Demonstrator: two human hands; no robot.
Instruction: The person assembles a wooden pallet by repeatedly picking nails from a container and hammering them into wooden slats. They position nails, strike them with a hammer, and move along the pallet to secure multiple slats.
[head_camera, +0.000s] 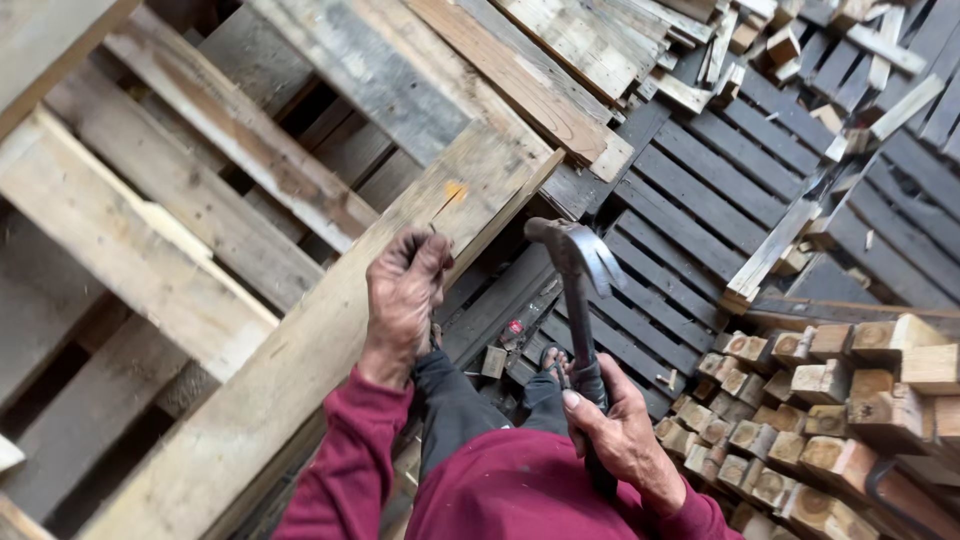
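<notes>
Hammer raised beside a slanting pallet plank

Hammer, a claw type with a dark steel head, stands nearly upright in the right hand, whose fingers are clenched around the lower part of its handle, the thumb lying along the shaft. Its head sits above those fingers, and to the right of the left hand, apart from it and from the wood. It looks head-heavy and rigid, with a smooth metal neck that would slip; low on the grip, where the fingers already sit, seems the place to take it for swing, nearer the head for control.

The left hand's fingers are pinched together at their tips on what looks like a small nail, held against the long pale plank that runs diagonally under them; the nail is too thin to tell clearly. Just above those fingertips the plank carries an orange paint mark. The plank appears stiff, rough and splintery, probably heavy for its length.

Left of the left hand's fingers lie weathered pallets. Right of the right hand's fingers, a heap of short sawn wood blocks is piled. Beyond the hammer head, dark slatted pallets cover the floor, with loose offcuts scattered on them.
</notes>
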